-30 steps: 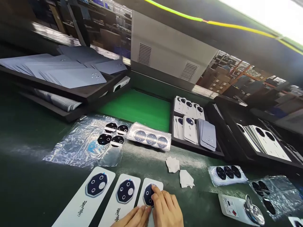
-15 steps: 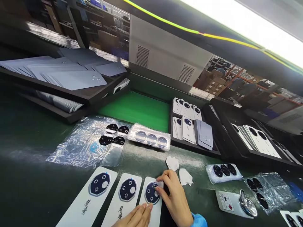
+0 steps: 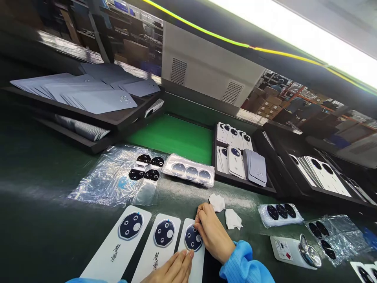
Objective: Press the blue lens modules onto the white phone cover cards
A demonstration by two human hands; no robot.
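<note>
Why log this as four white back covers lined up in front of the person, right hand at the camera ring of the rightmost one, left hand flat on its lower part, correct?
Not quite: the head view shows three white back covers in the row, not four. The rest holds: the right hand is at the camera ring of the rightmost cover, and the left hand lies flat on its lower part.

The three back covers [image 3: 157, 253] are white with dark navy camera plates [image 3: 164, 233] and black script. The table [image 3: 38, 220] is dark green, its mat [image 3: 173, 135] bright green; the sleeve [image 3: 244, 267] is blue.
</note>
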